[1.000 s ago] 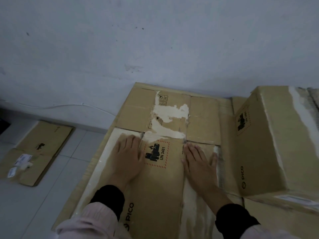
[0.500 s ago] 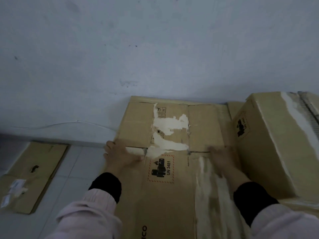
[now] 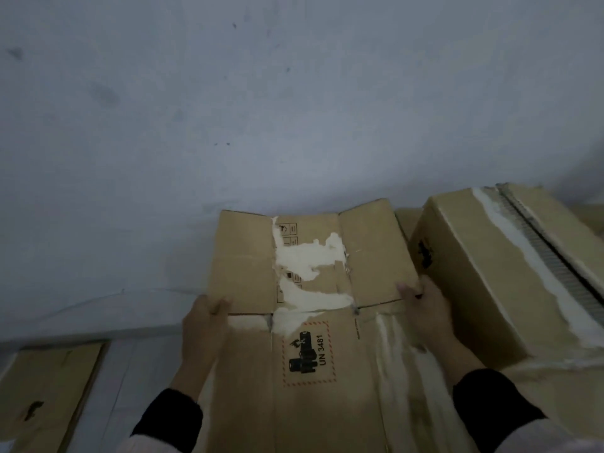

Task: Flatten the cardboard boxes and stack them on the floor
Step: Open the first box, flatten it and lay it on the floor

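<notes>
Pale plaster wall (image 3: 294, 109) and tiled floor (image 3: 130, 371) back a flattened cardboard box (image 3: 327, 371) lying against the wall's foot, beside an unflattened box (image 3: 506, 273) at its right edge. Left hand (image 3: 204, 325) and right hand (image 3: 428, 312) each pinch a side edge at the flap crease, fingers curled under. Judged light, stiff along panels, floppy at creases and torn facing: grip both side edges.
</notes>
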